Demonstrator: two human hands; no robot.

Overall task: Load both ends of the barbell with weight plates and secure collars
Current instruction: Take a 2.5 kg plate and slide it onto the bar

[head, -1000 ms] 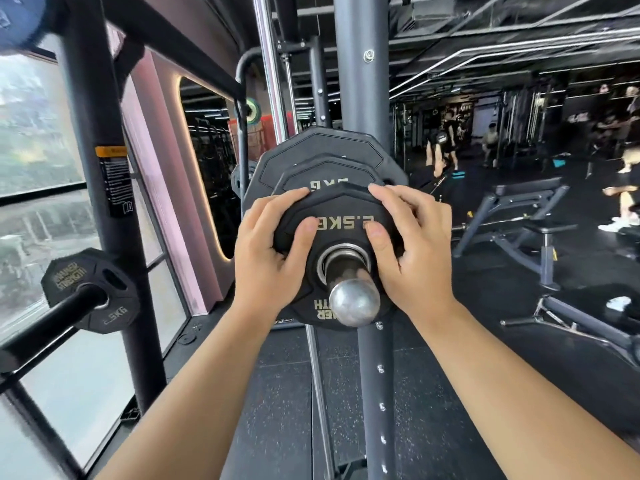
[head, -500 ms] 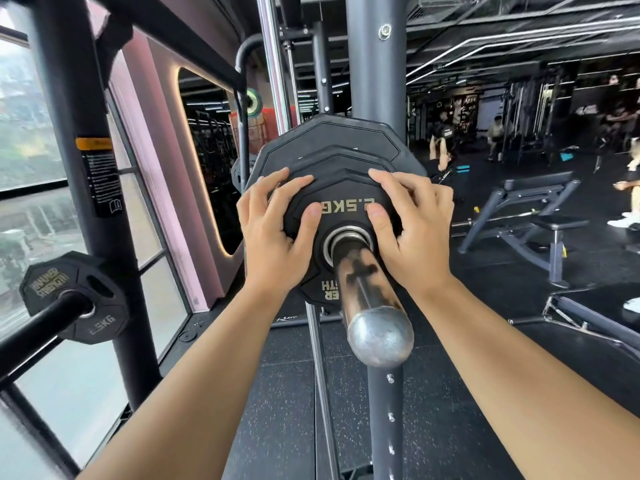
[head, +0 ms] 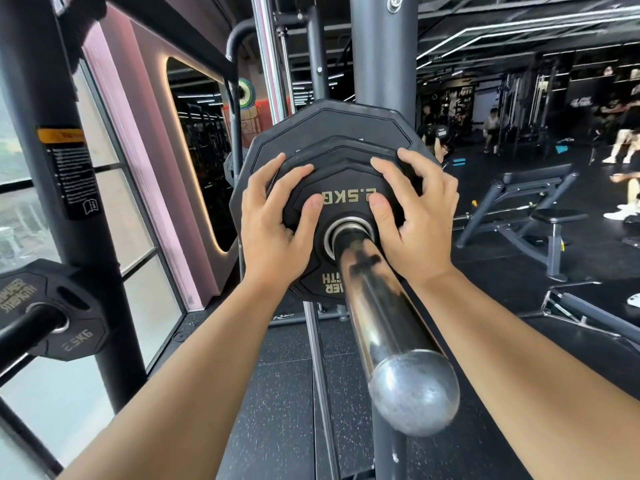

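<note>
On barbell sleeve (head: pixel 377 306) | small plate (head: pixel 346 181) against larger plates (head: pixel 332 123) | left hand (head: pixel 273 230), right hand (head: pixel 419 226) grip it

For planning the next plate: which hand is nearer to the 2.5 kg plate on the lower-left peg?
Left. The left hand holds the loaded plate, right of the stored plate; the right hand lies beyond the sleeve.

A dark rack upright (head: pixel 41 98) stands at nine o'clock, carrying a black warning label (head: pixel 71 174) with an orange strip on top. Behind it is a window (head: pixel 20 216). A pink wall (head: pixel 138 133) with a glowing arched mirror (head: pixel 201 150) runs towards eleven. At three o'clock an adjustable bench (head: pixel 530 216) sits on the speckled black floor (head: pixel 287 393). People (head: pixel 491 124) train far off at two o'clock, too small to make out.
</note>
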